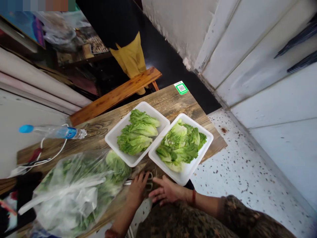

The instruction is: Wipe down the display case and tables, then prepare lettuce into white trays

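Note:
At the table's near edge my left hand (137, 187) rests with fingers stretched out flat, over or beside a pair of scissors (149, 186). The scissors' handle loops show just right of its fingertips, and part of the blade shows to its left. My right hand (166, 191) is held palm turned inward with fingers apart and nothing in it, close to the near corner of the right white tray (183, 180). Leafy lettuce (179, 143) fills that tray. The left white tray (112, 134) holds several heads of lettuce (138, 130).
A clear plastic bag of greens (74, 188) lies left of my hands. Behind it are a water bottle (56, 131) on its side and a white cable (53, 156). A wooden bench (116, 94) with a yellow bag (132, 56) stands beyond the table (158, 97).

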Motion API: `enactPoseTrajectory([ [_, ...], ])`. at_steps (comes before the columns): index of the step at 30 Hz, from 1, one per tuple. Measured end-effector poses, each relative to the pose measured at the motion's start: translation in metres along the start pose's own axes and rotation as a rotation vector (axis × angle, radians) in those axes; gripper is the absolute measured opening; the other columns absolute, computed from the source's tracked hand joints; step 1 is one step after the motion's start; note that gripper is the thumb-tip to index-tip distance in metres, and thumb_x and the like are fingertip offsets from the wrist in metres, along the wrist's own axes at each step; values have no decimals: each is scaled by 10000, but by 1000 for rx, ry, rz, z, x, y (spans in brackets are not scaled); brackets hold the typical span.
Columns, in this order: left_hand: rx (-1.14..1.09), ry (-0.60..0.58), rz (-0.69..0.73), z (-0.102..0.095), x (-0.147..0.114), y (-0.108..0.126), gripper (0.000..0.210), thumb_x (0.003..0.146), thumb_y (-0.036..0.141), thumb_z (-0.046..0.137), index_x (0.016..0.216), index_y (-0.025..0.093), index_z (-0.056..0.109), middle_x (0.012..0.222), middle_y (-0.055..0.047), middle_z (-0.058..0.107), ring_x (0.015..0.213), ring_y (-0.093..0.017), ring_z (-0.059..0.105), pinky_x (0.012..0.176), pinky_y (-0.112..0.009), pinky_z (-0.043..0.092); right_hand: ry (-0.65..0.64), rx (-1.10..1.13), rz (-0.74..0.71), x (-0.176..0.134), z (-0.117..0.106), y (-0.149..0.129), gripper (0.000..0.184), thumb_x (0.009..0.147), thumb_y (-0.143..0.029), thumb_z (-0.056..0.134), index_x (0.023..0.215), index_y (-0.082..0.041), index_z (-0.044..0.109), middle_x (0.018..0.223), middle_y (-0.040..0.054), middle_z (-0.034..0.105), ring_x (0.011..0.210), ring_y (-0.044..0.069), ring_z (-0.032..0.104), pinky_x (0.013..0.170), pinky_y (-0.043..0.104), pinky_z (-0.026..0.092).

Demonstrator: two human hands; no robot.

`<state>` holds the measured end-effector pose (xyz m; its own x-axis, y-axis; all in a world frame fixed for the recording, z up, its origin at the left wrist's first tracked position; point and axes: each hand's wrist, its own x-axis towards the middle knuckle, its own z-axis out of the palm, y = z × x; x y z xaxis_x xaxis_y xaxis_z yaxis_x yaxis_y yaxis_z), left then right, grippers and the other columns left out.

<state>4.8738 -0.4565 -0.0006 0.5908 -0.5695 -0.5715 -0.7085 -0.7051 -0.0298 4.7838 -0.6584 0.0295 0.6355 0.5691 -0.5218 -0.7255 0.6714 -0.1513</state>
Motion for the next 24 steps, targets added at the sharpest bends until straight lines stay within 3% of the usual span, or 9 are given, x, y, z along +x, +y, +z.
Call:
enactPoseTrajectory([
  [2, 4, 26, -15, 3, -6, 1, 751, 713, 94, 614, 1419, 239, 401, 1374, -142, 519, 1222, -317, 501, 975, -444, 436, -35, -309, -84, -8, 7, -10, 497, 731, -619, 663, 1066, -254, 688, 868, 24, 759, 765, 189, 689, 651, 289, 504],
  [4, -22, 91, -25, 6, -10, 6, 747, 728, 99, 595, 1432, 231, 384, 1393, -151, 509, 1253, -326, 482, 997, -466, 427, 56, -490, -251, -27, 0, -26, 376, 738, -490, 715, 1047, -275, 723, 967, 12, 753, 912, 212, 665, 850, 348, 495],
  [8, -208, 260, -69, 7, -13, 23, 713, 735, 66, 544, 1424, 183, 401, 1444, -174, 467, 1335, -344, 413, 1078, -520, 359, 517, -903, -627, -83, -54, -69, 311, 809, -388, 669, 1111, -325, 709, 1223, 21, 672, 1218, 274, 515, 1118, 451, 290],
  [11, -537, 380, -181, 1, -4, 43, 609, 803, 162, 525, 1402, 173, 420, 1412, -175, 497, 1318, -320, 451, 1065, -519, 390, 752, -1359, -685, -118, -101, -92, 282, 843, -338, 632, 1110, -289, 707, 1249, 68, 656, 1275, 313, 460, 1139, 532, 215],
  [13, -814, 411, -275, -8, 9, 61, 570, 840, 294, 538, 1385, 168, 429, 1307, -172, 580, 1172, -294, 580, 988, -493, 466, 758, -1565, -653, -131, -120, -94, 267, 858, -319, 612, 1103, -266, 703, 1245, 87, 655, 1305, 314, 428, 1157, 543, 161],
  [16, -1091, 421, -339, -22, 35, 84, 578, 798, 360, 602, 1325, 162, 472, 1116, -136, 680, 944, -263, 667, 864, -455, 528, 698, -1670, -641, -136, -126, -81, 239, 874, -313, 587, 1071, -256, 709, 1154, 102, 682, 1208, 294, 504, 1163, 526, 159],
  [19, -1112, 482, -344, -35, 57, 92, 526, 765, 299, 601, 1264, 156, 510, 1056, -115, 701, 935, -269, 661, 874, -464, 515, 561, -1632, -626, -137, -120, -63, 208, 870, -326, 595, 1007, -246, 730, 1021, 110, 710, 1030, 275, 590, 1088, 494, 313],
  [22, -1087, 523, -333, -45, 69, 86, 548, 744, 222, 568, 1285, 166, 502, 1142, -114, 684, 1013, -272, 646, 943, -466, 480, 399, -1556, -668, -137, -121, -64, 220, 885, -320, 572, 1032, -264, 726, 1015, 83, 724, 987, 250, 622, 991, 424, 431],
  [24, -1066, 539, -335, -51, 73, 80, 585, 730, 191, 561, 1311, 184, 493, 1182, -106, 675, 1043, -274, 638, 968, -464, 465, 447, -1531, -756, -135, -127, -78, 273, 902, -278, 529, 1121, -280, 692, 1106, 63, 710, 1059, 241, 612, 1015, 418, 426],
])
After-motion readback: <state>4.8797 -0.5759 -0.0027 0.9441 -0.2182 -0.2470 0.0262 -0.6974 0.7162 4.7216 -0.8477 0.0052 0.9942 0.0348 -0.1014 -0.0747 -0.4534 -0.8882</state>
